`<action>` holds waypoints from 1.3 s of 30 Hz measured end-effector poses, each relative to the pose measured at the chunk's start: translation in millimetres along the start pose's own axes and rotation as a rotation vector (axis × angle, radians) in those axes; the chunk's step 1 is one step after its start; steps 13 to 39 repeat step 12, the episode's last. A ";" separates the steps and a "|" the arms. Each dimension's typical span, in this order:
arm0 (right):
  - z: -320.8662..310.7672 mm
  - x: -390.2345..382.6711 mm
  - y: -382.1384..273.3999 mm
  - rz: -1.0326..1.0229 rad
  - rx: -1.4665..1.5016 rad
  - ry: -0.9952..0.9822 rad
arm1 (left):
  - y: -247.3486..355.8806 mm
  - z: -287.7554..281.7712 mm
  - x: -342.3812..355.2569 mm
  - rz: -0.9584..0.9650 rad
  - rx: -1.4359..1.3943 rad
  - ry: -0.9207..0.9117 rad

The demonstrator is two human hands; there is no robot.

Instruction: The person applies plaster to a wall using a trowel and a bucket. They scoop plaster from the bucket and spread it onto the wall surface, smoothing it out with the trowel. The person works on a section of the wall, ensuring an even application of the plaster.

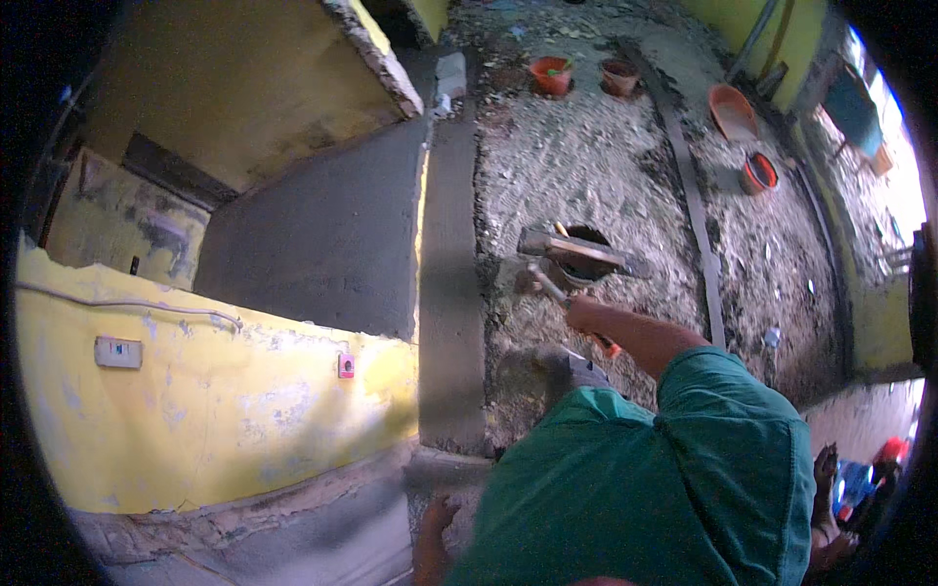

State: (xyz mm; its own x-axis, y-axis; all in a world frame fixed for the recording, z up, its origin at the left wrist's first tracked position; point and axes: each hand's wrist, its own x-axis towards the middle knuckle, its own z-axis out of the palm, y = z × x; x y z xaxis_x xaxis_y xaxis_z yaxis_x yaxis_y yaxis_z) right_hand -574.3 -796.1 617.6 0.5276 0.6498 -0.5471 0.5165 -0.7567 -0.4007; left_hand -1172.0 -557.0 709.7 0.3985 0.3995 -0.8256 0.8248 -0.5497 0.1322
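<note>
My right hand (584, 314) reaches left from a green sleeve. Its fingers are closed round a tool with a pale, straight shaft (550, 284). The tool's far end is close to the rubble floor, and its exact kind is too blurred to tell. Just beyond it stands a dark bucket (589, 236) with a wooden board (586, 253) lying across its top. My left hand (442, 513) hangs low beside my body, near a grey ledge. Its fingers are small and dim, so I cannot tell whether they hold anything.
Rough rubble floor (576, 156) spreads ahead, crossed by smooth grey screed strips (451, 244). Orange buckets (552, 76) and a tilted orange basin (733, 112) stand farther off. A peeling yellow low wall (244, 400) runs along the left. At the lower right are another person's feet (831, 532).
</note>
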 end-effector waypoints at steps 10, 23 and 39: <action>140.9 -227.1 149.4 0.502 0.058 -0.413 | -74.8 45.9 -33.0 -0.138 -0.612 0.097; 173.5 -257.5 193.3 0.414 -0.046 -0.603 | -41.5 28.5 -24.3 0.048 -0.303 0.116; 173.5 -257.5 193.3 0.414 -0.046 -0.603 | -41.5 28.5 -24.3 0.048 -0.303 0.116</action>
